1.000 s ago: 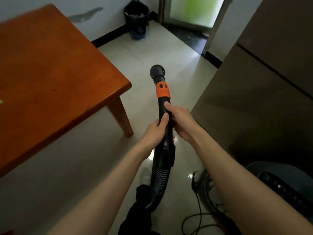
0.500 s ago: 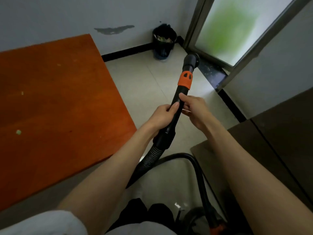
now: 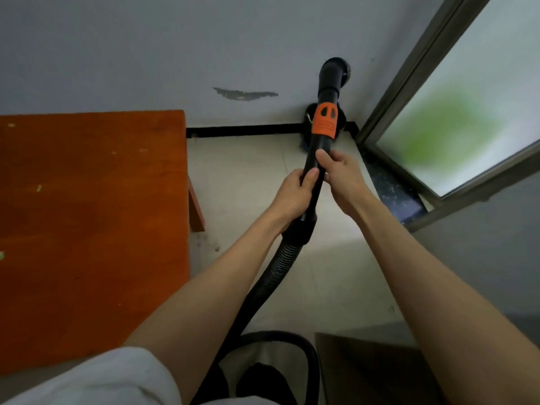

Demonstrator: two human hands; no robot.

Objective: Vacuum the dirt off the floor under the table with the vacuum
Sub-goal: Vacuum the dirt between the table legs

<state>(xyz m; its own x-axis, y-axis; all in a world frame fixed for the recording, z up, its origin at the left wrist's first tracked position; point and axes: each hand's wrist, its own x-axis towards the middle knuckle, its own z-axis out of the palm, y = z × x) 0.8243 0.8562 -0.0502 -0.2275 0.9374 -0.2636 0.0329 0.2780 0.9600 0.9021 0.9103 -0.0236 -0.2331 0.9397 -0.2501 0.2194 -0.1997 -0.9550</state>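
I have both hands wrapped round the vacuum wand (image 3: 317, 159): left hand (image 3: 292, 194) lower, right hand (image 3: 340, 173) above it, just under the orange collar (image 3: 324, 119). The nozzle (image 3: 333, 73) points up, away from the table (image 3: 87, 229). I'd tip it down toward the dark specks on the floor (image 3: 209, 242) beside the table leg (image 3: 195, 207), keeping the hose (image 3: 274, 273) slack.

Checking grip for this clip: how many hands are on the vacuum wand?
2. The left hand grips the vacuum wand lower down, just above the ribbed hose; the right hand holds it slightly higher, below the orange collar.
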